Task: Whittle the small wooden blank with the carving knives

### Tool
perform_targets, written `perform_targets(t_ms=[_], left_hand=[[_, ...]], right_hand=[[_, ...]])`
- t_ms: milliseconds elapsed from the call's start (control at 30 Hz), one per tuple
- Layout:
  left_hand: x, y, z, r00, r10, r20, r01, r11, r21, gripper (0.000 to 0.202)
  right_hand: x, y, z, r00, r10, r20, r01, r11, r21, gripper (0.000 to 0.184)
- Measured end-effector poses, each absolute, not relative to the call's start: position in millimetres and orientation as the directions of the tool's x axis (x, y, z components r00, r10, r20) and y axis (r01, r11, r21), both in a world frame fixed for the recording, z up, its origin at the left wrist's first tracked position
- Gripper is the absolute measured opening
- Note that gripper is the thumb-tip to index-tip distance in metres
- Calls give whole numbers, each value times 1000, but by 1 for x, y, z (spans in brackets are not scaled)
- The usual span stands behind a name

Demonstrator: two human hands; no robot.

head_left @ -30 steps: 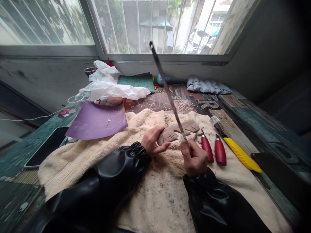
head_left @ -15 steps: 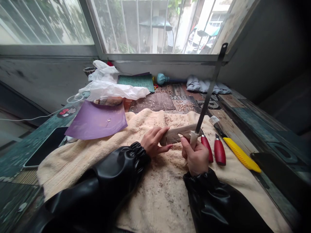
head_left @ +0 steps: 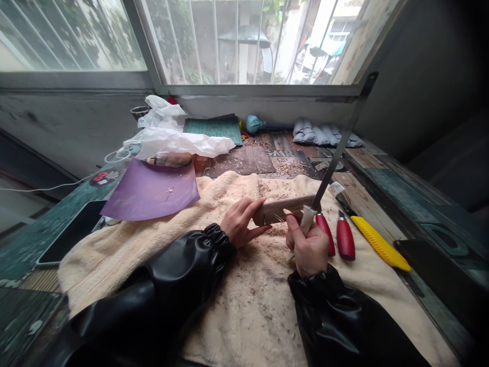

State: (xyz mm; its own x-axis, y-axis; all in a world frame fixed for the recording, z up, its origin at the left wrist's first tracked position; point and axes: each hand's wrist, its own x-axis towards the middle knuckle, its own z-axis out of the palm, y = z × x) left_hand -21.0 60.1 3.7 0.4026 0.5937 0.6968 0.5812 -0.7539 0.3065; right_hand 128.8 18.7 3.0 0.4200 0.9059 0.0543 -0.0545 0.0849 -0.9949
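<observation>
Wooden piece (head_left: 269, 210) and metal bar (head_left: 338, 155), One in Each Hand

The wooden piece lies over the middle of a cream towel (head_left: 244, 321), in front of the person; whether its underside touches the cloth cannot be told. The left hand (head_left: 242, 223) pinches its near-left end, thumb along the lower edge and fingers over the upper one. The right hand (head_left: 308, 245) has its fingers curled around the pale wrapped end of the metal bar, which slants upward and to the right. The right thumb is close to the lower edge of the wood; contact there cannot be told.

Just beside the right hand lie two red-handled tools, one nearer (head_left: 325, 234) and one farther right (head_left: 346, 243). Beyond these is a yellow-handled tool (head_left: 380, 243), its handle across the towel's right edge. To the left, a curled purple sheet (head_left: 153, 193) partly covers a dark, pale-rimmed flat object (head_left: 69, 237). Behind the sheet are a crumpled white plastic bag (head_left: 179, 142) and a green sheet (head_left: 214, 130). Wood chips (head_left: 288, 166) are scattered over the tabletop and towel. A grey padded item (head_left: 321, 135) lies at the back right, below a barred window (head_left: 240, 46).
</observation>
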Motion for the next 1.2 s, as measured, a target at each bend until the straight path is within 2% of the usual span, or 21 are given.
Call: perform_targets(t_ms=[567, 767, 1200], left_hand=[[-20, 60, 3, 389, 630, 672, 550, -744, 379, 54], [-21, 60, 4, 380, 616, 690, 532, -756, 382, 51], [-21, 61, 5, 399, 619, 677, 539, -755, 373, 49]], right_hand=[[131, 20, 4, 414, 907, 69, -6, 79, -997, 27], [130, 20, 7, 399, 917, 20, -77, 56, -996, 29], [131, 20, 6, 379, 925, -17, -98, 22, -995, 29]])
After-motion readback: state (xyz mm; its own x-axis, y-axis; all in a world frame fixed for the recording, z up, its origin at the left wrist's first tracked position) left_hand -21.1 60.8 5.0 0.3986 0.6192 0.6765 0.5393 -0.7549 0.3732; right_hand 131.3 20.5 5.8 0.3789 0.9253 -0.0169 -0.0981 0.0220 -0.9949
